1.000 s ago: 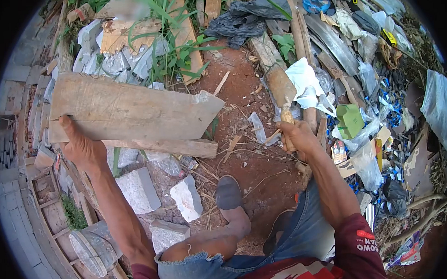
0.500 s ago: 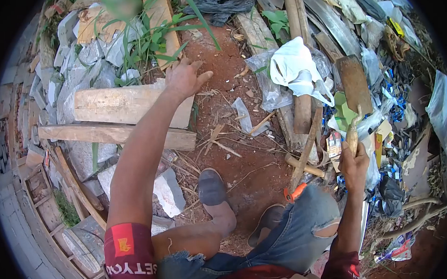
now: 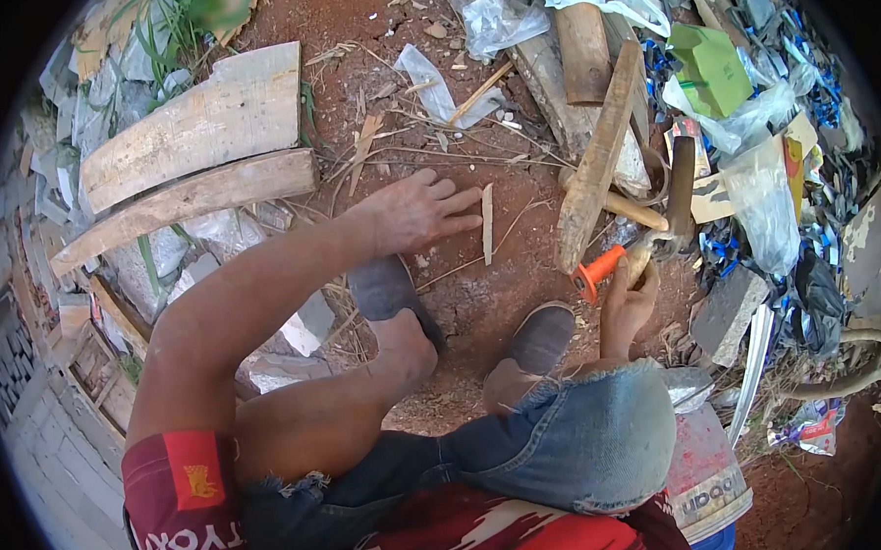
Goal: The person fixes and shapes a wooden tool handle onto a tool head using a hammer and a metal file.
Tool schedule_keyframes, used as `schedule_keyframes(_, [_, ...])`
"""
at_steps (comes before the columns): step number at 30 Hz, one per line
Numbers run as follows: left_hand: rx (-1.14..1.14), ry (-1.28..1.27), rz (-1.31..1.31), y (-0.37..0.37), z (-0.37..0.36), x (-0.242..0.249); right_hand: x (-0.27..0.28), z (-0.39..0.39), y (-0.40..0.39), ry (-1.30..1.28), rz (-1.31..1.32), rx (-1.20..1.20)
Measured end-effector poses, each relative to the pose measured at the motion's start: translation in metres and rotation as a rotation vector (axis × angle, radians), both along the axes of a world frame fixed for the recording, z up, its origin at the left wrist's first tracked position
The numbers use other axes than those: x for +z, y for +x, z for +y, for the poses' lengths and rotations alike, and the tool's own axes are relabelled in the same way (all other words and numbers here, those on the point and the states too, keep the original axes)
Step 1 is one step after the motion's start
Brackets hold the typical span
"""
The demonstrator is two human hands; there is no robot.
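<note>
- Left hand (image 3: 413,214): fingers spread, nothing held that I can see.
- Just right of its fingertips, a pale wood strip (image 3: 488,225) shows against red soil (image 3: 481,298), long axis toward the person.
- Right hand (image 3: 627,311), farther from the strip, grips the trowel (image 3: 683,191) by its handle.

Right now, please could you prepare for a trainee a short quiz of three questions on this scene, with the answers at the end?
1. True or false: the right hand is empty.
2. Which of these is nearest the left hand: (a) green carton, (b) pale wooden strip, (c) printed bucket?
3. Fill in: the bright object beside the right hand is coloured ____.

Key:
1. False; it grips a pale tool handle.
2. b
3. orange
</note>
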State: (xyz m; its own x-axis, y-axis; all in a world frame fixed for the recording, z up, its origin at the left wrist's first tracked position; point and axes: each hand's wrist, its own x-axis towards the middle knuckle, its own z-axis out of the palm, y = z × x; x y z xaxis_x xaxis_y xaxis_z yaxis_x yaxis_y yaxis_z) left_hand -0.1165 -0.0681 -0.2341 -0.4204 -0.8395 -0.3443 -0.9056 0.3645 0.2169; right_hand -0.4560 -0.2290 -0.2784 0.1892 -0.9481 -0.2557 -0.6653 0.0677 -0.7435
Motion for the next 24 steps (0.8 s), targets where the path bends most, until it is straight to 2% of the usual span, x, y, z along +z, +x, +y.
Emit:
schedule_keyframes(1, [-0.104,0.003,-0.111,-0.01,-0.006,0.003,-0.007,0.0,0.009,-0.364,0.248,0.069])
schedule_keyframes(2, [-0.13,-0.018,-0.11,-0.016,-0.01,0.004,-0.005,-0.005,0.017,-0.548,0.272,0.11])
schedule_keyframes(4, [-0.19,0.08,-0.233,-0.025,-0.023,0.005,0.006,-0.016,0.021,-0.704,0.329,0.274])
schedule_keyframes(6, [-0.204,0.017,-0.204,-0.029,-0.036,0.009,0.009,-0.014,0.016,-0.553,0.422,0.422])
schedule_keyframes(8, [-0.171,0.037,-0.237,-0.033,-0.048,0.013,0.005,-0.009,0.015,-0.446,0.329,0.465])
schedule_keyframes(9, [-0.153,-0.039,-0.227,-0.036,-0.046,0.0,0.006,-0.005,0.019,-0.462,0.333,0.454])
schedule_keyframes(11, [-0.177,-0.06,-0.218,-0.037,-0.051,0.004,0.01,0.004,0.022,-0.211,0.407,0.368])
schedule_keyframes(13, [-0.202,-0.08,-0.219,-0.031,-0.051,0.006,0.008,0.002,0.02,-0.177,0.413,0.36])
schedule_keyframes(15, [-0.086,-0.021,-0.068,-0.021,-0.05,0.009,0.01,-0.002,0.019,-0.078,0.39,0.33])
schedule_keyframes(16, [-0.096,-0.027,-0.076,-0.019,-0.054,0.01,0.013,-0.003,0.021,-0.083,0.384,0.319])
schedule_keyframes(18, [0.048,0.178,0.101,-0.015,-0.054,0.014,0.025,-0.004,0.028,-0.449,0.113,0.443])
schedule_keyframes(19, [0.051,0.183,0.092,-0.017,-0.05,0.01,0.039,-0.004,0.041,-0.529,0.023,0.577])
schedule_keyframes(20, [0.199,0.204,0.254,-0.024,-0.046,0.003,0.045,0.0,0.052,-0.525,0.011,0.58])
schedule_keyframes(21, [0.349,0.217,0.414,-0.03,-0.044,0.001,0.049,0.004,0.064,-0.491,-0.098,0.732])
schedule_keyframes(22, [0.359,0.216,0.405,-0.035,-0.045,0.008,0.05,0.007,0.072,-0.458,-0.208,0.885])
schedule_keyframes(24, [0.273,0.265,0.428,-0.046,-0.05,0.024,0.041,0.011,0.076,-0.45,-0.214,0.958])
